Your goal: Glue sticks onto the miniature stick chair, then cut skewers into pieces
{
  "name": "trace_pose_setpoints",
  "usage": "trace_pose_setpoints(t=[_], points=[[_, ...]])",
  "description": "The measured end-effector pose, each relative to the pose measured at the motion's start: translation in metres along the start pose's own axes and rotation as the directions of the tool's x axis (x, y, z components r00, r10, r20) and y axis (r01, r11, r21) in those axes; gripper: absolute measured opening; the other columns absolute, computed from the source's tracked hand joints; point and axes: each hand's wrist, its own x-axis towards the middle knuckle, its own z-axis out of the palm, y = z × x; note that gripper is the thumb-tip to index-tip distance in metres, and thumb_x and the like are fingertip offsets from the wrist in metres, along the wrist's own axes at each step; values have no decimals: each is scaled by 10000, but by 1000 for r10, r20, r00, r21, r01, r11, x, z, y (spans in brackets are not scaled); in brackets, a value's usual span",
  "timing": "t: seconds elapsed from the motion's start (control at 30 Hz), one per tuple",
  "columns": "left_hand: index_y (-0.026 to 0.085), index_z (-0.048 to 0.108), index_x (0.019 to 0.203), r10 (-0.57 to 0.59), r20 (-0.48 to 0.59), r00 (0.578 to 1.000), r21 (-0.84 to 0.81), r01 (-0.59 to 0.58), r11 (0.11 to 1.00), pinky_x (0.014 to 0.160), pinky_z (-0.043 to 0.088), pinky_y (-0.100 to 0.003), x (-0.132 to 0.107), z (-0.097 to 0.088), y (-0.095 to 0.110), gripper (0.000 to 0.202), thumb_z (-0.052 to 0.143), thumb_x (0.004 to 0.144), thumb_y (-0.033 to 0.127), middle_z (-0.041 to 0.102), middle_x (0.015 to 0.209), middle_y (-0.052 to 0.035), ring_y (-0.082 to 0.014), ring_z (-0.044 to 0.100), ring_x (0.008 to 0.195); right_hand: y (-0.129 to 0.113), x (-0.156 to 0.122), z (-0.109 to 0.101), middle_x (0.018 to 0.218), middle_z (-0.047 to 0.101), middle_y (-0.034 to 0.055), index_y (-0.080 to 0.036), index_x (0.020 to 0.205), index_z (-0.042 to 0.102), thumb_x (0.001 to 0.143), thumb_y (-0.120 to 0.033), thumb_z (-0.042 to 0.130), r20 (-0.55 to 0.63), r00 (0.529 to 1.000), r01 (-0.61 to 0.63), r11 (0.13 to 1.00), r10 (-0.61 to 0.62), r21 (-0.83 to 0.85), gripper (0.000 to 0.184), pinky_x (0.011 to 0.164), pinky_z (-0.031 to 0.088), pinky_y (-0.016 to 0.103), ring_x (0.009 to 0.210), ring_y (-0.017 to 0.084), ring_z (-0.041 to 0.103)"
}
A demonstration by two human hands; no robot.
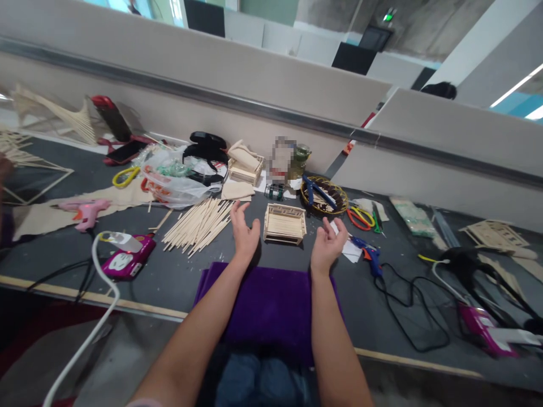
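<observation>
A small bench model made of thin wooden sticks (284, 224) stands upright on the dark table, its backrest toward the wall. My left hand (245, 233) is to the left of it, fingers apart and bent, touching nothing. On the other side my right hand (328, 246) hovers with loosely curled fingers, holding nothing. A fan of loose wooden sticks (199, 226) lies just left of my left hand. Beneath my forearms, a folded purple cloth (271, 299) covers the table's front edge. Right of my right hand rests a blue glue gun (372, 259).
A wicker basket (344, 195) with blue-handled pliers (318, 192) sits behind my right hand. A pink glue gun (87, 213), a plastic bag (169, 183) and a magenta power strip (131, 260) are leftward. Black cable (411, 305) loops across the right. Another person's hand (5, 168) shows at far left.
</observation>
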Motion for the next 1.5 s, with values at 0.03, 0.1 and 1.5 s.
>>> trace_pose_setpoints(t=[0.03, 0.1, 1.5], points=[[193, 537, 1159, 1, 4, 1000, -6, -1, 1000, 1028, 401, -403, 0, 0, -1, 410, 546, 754, 127, 423, 1380, -141, -269, 404, 1322, 0, 0, 1, 1219, 522, 125, -192, 1161, 505, 818, -358, 556, 4, 999, -36, 999, 36, 15, 384, 893, 511, 393, 1014, 212, 665], [204, 550, 1145, -36, 26, 999, -48, 37, 998, 1051, 380, -407, 0, 1, -6, 382, 551, 766, 157, 489, 1338, -122, -254, 448, 1286, -2, -1, 2, 1039, 614, 88, -178, 1066, 543, 825, -387, 544, 8, 994, -113, 993, 113, 30, 319, 793, 534, 359, 803, 177, 694], [150, 711, 818, -510, 467, 723, -408, 687, 601, 538, 418, -206, 2, 2, 8, 512, 814, 515, 550, 647, 677, -4, -73, 520, 544, 4, -7, 6, 693, 635, -27, -178, 948, 657, 690, -655, 639, 381, 741, -622, 779, 553, 78, 542, 512, 395, 211, 584, 106, 534]])
